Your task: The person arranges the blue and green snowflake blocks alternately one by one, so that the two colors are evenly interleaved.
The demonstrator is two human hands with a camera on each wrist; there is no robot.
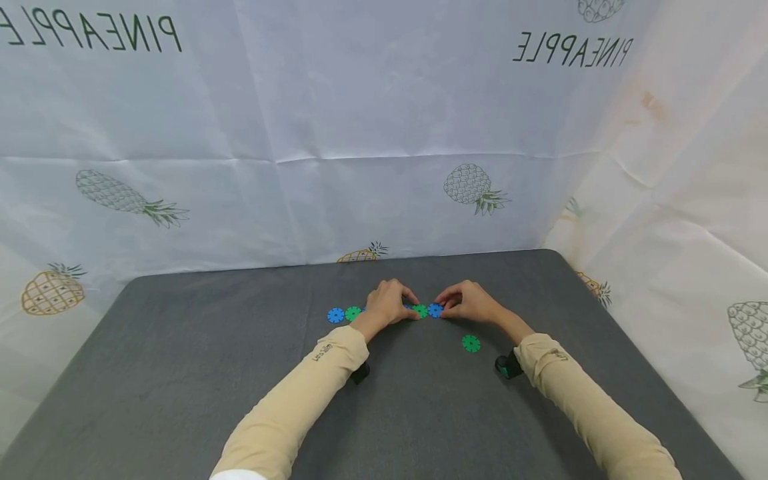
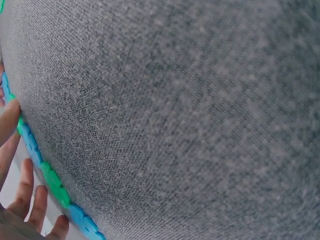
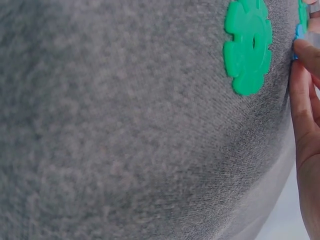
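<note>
A row of flat notched discs in alternating blue and green runs across the table. Its left end shows a blue disc (image 1: 336,315) beside a green disc (image 1: 353,313). My left hand (image 1: 387,303) covers part of the row and pinches a green disc (image 1: 420,311) between thumb and finger. Touching that disc's right side is a blue disc (image 1: 435,310), which my right hand (image 1: 471,303) pinches at its edges. In the left wrist view, a green disc (image 2: 54,184) and a blue disc (image 2: 84,221) lie below the left fingers.
A loose green disc (image 1: 471,343) lies nearer the body, below the right hand. The dark grey table (image 1: 198,360) backs onto a white cloth (image 1: 360,100) printed with pineapples, and more cloth hangs at the right. Dark wrist devices sit under both sleeves.
</note>
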